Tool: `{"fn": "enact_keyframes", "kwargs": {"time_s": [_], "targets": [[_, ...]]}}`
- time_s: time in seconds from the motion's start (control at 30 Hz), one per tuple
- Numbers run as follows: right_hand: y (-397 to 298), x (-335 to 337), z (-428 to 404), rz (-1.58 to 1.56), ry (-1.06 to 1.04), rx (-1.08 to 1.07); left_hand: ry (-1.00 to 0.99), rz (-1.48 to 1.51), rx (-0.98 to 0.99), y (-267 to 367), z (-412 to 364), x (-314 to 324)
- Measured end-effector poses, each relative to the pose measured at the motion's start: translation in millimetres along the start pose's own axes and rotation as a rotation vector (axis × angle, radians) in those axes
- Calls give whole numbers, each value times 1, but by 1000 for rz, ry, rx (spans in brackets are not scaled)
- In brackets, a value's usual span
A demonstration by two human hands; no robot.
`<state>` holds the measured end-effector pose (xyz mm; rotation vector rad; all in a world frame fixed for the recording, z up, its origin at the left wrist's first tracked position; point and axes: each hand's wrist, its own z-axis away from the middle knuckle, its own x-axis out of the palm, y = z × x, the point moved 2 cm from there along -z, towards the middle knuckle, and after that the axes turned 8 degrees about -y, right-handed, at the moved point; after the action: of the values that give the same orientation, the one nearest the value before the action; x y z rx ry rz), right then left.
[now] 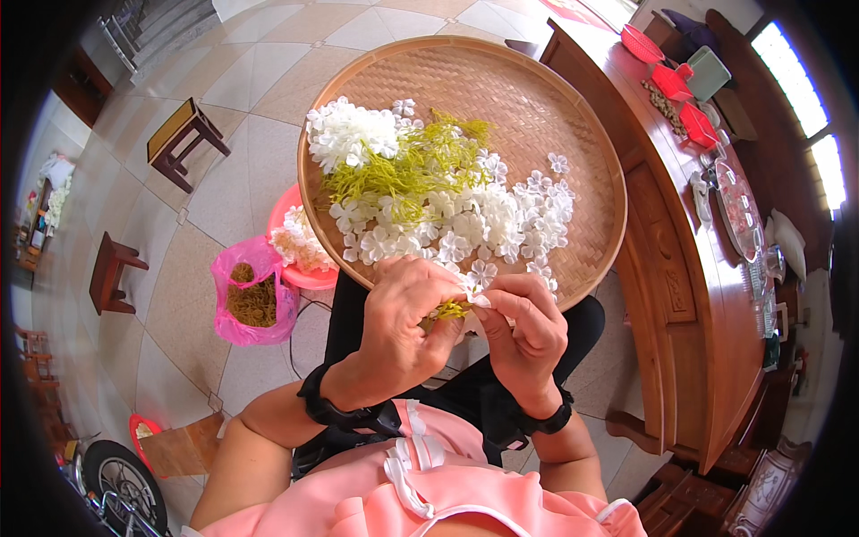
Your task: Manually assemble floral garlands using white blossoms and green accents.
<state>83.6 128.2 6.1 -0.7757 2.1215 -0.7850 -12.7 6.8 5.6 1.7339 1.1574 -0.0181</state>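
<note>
My left hand (pixel 409 322) pinches a sprig of yellow-green artificial stems (pixel 453 309) between thumb and fingers. Against it, my right hand (pixel 527 329) grips a small white artificial petal piece (pixel 478 299) with thumb and forefinger. Both hands meet over the near rim of a round woven bamboo tray (pixel 537 101), which rests about my knees. In the tray lie a heap of white flowers (pixel 352 134), a bunch of yellow-green stems (pixel 416 168) and a spread of loose white blossoms (pixel 470 218). The lower part of the sprig is hidden by my fingers.
Left of the tray, a pink plastic bag (pixel 231 322) of brownish stems stands beside a pink basin (pixel 278 218) with pale flowers. Two wooden stools (pixel 178 144) are farther left. A carved wooden counter (pixel 671 248) bearing red baskets (pixel 644 45) and glassware runs along the right.
</note>
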Motion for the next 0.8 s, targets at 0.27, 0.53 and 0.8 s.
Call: {"fn": "enact_keyframes", "kwargs": {"time_s": [0.27, 0.53, 0.8], "targets": [[17, -24, -4, -102, -29, 171, -49, 339, -205, -10, -3, 1], [100, -51, 21, 577, -286, 413, -126, 871, -597, -26, -1, -1], [140, -49, 34, 589, -388, 633, -155, 1247, -656, -36, 0, 2]]}}
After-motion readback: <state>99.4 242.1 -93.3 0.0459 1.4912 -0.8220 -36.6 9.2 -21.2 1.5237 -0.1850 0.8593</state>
